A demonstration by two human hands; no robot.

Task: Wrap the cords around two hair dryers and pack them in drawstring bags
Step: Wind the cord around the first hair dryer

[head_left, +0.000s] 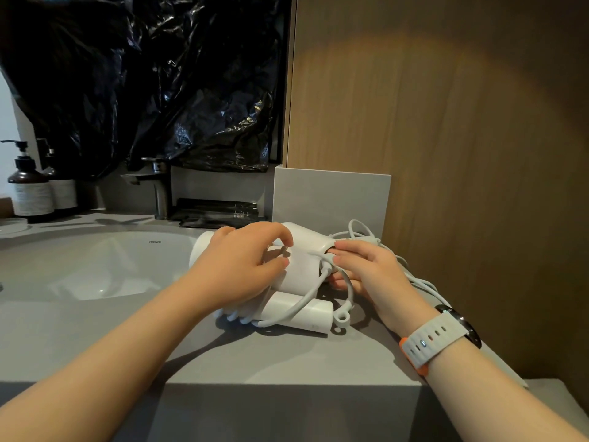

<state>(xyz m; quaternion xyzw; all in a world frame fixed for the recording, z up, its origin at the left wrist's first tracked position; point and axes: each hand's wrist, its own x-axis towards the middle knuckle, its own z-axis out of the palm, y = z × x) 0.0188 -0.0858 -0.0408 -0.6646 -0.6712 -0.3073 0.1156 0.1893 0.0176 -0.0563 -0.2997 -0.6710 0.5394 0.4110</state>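
We curl our left hand over the hair dryer lying on the desk, pinning it steady, while our right hand at its 3 o'clock pinches the cord, probably to wind it; slack lies toward 2 o'clock.
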